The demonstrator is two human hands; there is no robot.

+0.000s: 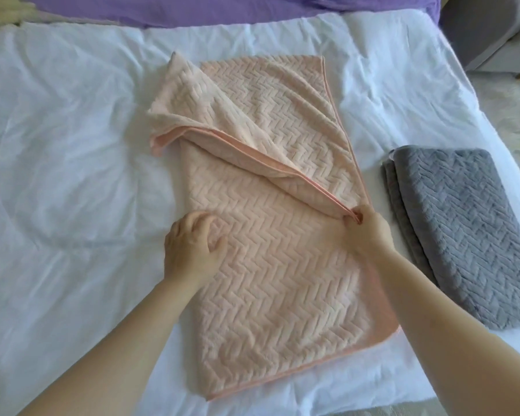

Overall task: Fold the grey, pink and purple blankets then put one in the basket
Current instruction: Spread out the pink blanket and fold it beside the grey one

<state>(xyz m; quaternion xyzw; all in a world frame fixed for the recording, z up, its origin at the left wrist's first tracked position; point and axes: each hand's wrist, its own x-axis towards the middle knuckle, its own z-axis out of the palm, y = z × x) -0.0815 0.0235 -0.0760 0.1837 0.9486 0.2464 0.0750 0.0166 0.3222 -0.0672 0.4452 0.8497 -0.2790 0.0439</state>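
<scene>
The pink blanket (270, 265) lies partly folded in the middle of the white bed. Its far left corner is pulled diagonally across toward the right edge. My right hand (368, 232) pinches that corner at the blanket's right edge. My left hand (192, 247) rests on the blanket's left side, fingers curled, pressing it down. The grey blanket (469, 232) lies folded into a thick rectangle to the right, near the bed's edge. The purple blanket (222, 7) is spread unfolded along the far edge of the bed. No basket is in view.
A white sheet (72, 175) covers the bed, with wide room to the left of the pink blanket. A grey upholstered seat (487, 28) stands at the far right beyond the bed. Pale patterned floor (511, 109) shows on the right.
</scene>
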